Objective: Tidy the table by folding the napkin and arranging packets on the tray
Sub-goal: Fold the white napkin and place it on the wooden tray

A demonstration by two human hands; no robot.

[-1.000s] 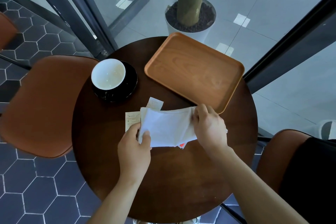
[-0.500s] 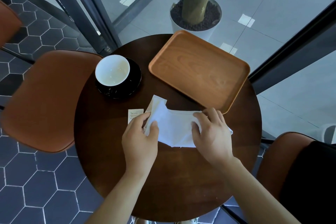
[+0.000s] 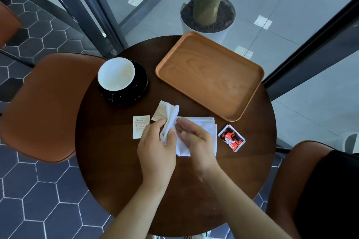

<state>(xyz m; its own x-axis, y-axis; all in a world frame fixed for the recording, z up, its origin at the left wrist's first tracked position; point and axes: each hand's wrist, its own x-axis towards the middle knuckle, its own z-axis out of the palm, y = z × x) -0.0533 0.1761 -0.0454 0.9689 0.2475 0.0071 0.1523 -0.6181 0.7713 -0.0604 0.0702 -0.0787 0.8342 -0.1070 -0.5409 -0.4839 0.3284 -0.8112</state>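
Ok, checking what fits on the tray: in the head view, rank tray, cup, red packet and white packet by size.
1. tray
2. cup
3. red packet and white packet: these look alike, so unranked.

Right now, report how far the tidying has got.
Done: nothing finished; the tray holds nothing. In hand: the napkin is partly folded; the left hand grips its raised flap while the right hand presses flat on the folded part. Left: finish the fold, then move the white packet, the tan packet by the flap and the red packet from the table to the tray.
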